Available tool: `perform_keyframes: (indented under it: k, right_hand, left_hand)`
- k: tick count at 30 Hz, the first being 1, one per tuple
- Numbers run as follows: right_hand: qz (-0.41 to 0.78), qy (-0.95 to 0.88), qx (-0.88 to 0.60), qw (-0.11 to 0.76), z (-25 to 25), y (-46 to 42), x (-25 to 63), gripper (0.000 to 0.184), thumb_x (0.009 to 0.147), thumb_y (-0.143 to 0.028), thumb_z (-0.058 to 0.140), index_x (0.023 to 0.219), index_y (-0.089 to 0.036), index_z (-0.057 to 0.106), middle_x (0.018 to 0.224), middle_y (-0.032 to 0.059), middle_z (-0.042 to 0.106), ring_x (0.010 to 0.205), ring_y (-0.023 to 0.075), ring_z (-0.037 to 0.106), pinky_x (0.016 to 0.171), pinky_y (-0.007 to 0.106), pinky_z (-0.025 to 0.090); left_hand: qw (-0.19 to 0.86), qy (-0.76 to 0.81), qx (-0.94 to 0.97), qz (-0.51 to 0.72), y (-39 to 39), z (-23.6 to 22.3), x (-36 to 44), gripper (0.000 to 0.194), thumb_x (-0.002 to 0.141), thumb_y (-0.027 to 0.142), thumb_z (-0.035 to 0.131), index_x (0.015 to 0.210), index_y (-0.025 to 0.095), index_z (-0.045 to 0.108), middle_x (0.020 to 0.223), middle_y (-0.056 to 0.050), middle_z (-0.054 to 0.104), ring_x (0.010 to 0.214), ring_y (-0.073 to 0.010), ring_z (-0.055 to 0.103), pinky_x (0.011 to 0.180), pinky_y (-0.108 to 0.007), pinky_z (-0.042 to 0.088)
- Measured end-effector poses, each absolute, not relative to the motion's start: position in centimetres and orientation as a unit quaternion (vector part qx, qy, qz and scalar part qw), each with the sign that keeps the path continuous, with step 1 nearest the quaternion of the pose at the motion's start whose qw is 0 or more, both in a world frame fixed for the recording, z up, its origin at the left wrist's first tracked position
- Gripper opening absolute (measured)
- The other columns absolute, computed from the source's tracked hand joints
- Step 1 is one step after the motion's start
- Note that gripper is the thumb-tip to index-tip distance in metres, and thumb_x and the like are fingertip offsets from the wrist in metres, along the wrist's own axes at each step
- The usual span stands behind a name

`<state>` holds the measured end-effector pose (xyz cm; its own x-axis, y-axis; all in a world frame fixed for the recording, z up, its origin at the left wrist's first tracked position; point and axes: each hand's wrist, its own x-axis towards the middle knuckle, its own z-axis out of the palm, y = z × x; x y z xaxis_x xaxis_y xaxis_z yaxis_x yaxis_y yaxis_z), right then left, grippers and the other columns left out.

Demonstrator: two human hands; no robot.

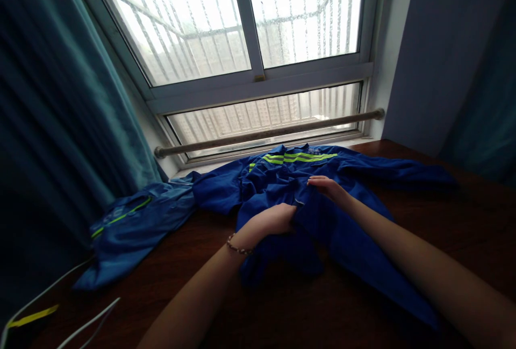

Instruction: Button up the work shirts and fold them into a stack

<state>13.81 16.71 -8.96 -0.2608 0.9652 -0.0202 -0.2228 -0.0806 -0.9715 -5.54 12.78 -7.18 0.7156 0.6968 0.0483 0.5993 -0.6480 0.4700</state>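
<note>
A dark blue work coverall [355, 236] with yellow-green and grey reflective stripes lies spread and rumpled before me. My left hand [282, 217] is closed on its cloth near the middle, the fingertips hidden in the folds. A small whitish edge shows just beyond those fingers. Higher and to the right, my right hand [326, 186] has its fingers pressed together at a raised fold of the same coverall. One sleeve stretches to the far right, and a leg-like part runs toward the lower right.
A lighter blue garment [149, 214] with a yellow-green stripe lies at left on the dark wooden surface [181, 268]. White cables [91, 322] and a yellow strip [34, 317] are at lower left. A rail [274, 133] crosses the window; a curtain [80, 96] hangs left.
</note>
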Motion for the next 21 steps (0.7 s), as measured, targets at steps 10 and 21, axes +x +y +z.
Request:
perform_keyframes:
  k: [10,21]
  right_hand:
    - [0.644,-0.47,-0.337,0.5,-8.9,17.4,14.2,0.014,0.056,-0.031,0.066,0.056,-0.019,0.06,0.054,-0.002,0.056,0.057,0.0132,0.053,0.055,0.023,0.041]
    - [0.69,-0.448,-0.307,0.478,-8.2,16.8,13.7,0.015,0.066,-0.031,0.064,0.067,-0.016,0.064,0.055,-0.0005,0.06,0.052,0.0118,0.055,0.052,0.023,0.042]
  left_hand:
    - [0.094,0.437,0.894,0.021,13.9,-7.5,-5.5,0.013,0.067,0.017,0.053,0.077,0.016,0.062,0.075,-0.006,0.064,0.07,-0.018,0.059,0.063,-0.025,0.043]
    - [0.261,0.414,0.867,0.095,13.0,0.1,-9.6,0.027,0.069,0.02,0.05,0.09,0.012,0.063,0.081,-0.002,0.062,0.074,-0.0142,0.055,0.066,-0.022,0.041]
